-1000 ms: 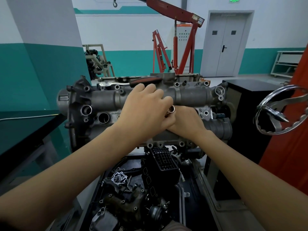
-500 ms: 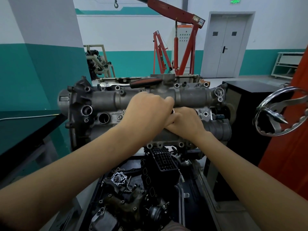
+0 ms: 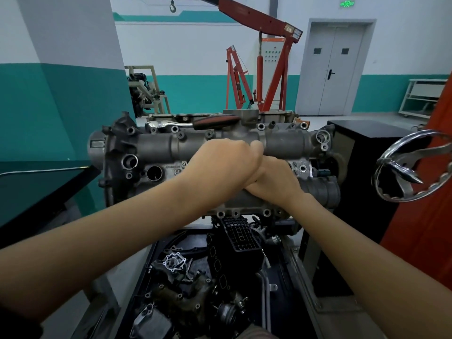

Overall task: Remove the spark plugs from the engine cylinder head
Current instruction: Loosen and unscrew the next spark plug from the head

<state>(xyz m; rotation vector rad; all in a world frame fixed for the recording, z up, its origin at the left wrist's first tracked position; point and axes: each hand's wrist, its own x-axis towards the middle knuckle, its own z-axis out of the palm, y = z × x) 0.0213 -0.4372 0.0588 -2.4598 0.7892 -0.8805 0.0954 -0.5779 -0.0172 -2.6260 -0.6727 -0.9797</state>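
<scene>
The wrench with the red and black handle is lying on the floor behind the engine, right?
Not on the floor. The head view shows the wrench lying on top of the engine, along its back edge, beyond both hands.

Both forearms are seen bare to the frame's edge; no gloves, rings or watch are worn on the left hand (image 3: 223, 165) or right hand (image 3: 274, 182).

Under my arms the cylinder head (image 3: 156, 148) is dull, rough cast metal. The ratchet (image 3: 168, 124) shaft gleams polished, its handle glossy plastic. The handwheel (image 3: 401, 167) shines like chrome.
</scene>
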